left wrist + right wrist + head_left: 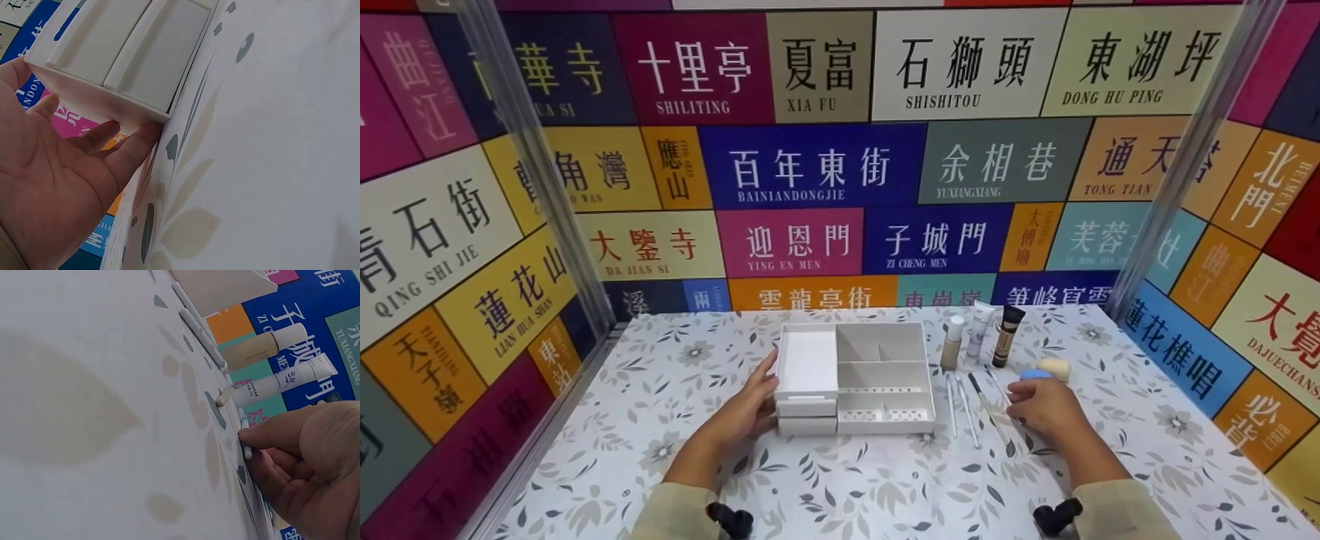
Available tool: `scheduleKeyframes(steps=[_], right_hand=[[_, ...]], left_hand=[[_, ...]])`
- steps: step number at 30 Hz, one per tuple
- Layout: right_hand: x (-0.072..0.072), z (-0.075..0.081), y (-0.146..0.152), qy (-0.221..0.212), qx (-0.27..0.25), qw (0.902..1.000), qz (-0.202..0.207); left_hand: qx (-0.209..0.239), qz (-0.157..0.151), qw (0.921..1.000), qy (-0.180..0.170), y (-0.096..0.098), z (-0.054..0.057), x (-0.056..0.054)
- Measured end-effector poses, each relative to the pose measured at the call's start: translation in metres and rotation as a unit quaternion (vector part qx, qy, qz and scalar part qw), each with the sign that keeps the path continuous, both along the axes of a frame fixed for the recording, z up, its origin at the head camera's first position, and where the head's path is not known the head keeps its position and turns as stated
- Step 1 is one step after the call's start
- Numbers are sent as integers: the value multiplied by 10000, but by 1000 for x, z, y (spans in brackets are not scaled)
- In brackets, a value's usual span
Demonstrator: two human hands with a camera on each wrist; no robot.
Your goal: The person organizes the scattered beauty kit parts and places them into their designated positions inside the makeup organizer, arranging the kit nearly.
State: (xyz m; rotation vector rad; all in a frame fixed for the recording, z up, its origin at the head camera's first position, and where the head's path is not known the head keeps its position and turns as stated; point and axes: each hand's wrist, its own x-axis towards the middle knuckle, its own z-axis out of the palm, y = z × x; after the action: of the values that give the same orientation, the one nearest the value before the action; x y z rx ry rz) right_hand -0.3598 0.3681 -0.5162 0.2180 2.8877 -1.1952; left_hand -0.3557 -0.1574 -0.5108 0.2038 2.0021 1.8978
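Observation:
A white desktop organizer (885,341) with open compartments and two small drawers (163,45) stands on the table. My left hand (750,405) lies against its left side, fingers extended, with fingertips at the lower edge in the left wrist view. Between thumb and forefinger, my right hand (1050,412) pinches a slim makeup brush (248,451) that lies low along the tabletop. Beyond that hand are a blue makeup sponge (1035,373), partly hidden by it, and a cream sponge (1054,368).
Several slim brushes (967,412) lie right of the organizer. Behind them stand a foundation bottle (952,345), a white tube (979,334) and a black-and-tan tube (1005,337). Sign-printed walls (810,165) enclose the leaf-patterned table (855,487), with metal posts at both back corners.

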Motion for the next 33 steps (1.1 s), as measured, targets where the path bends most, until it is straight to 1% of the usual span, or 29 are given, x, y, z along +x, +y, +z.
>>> scheduleKeyframes(steps=[10, 14, 16, 18, 22, 28, 33], right_hand=[[3, 4, -1, -69, -343, 9989, -307], [4, 6, -4, -137, -869, 9954, -367], [4, 9, -7, -205, -1204, 9918, -383], [5, 11, -9, -271, -1511, 9874, -374], [6, 15, -13, -345, -1890, 9809, -293], [7, 19, -17, -316, -1991, 9794, -123], [9, 29, -27, -425, -2067, 9775, -40]], left_hand=[[88, 31, 9999, -66, 1, 0, 2], [111, 41, 9999, -94, 2, 1, 3], [120, 49, 9999, -104, 2, 1, 3], [129, 16, 9999, -39, 1, 0, 3], [175, 19, 9998, -33, 1, 0, 4], [95, 85, 9999, -113, 1, 1, 3], [36, 117, 9997, -188, 1, 2, 2]])
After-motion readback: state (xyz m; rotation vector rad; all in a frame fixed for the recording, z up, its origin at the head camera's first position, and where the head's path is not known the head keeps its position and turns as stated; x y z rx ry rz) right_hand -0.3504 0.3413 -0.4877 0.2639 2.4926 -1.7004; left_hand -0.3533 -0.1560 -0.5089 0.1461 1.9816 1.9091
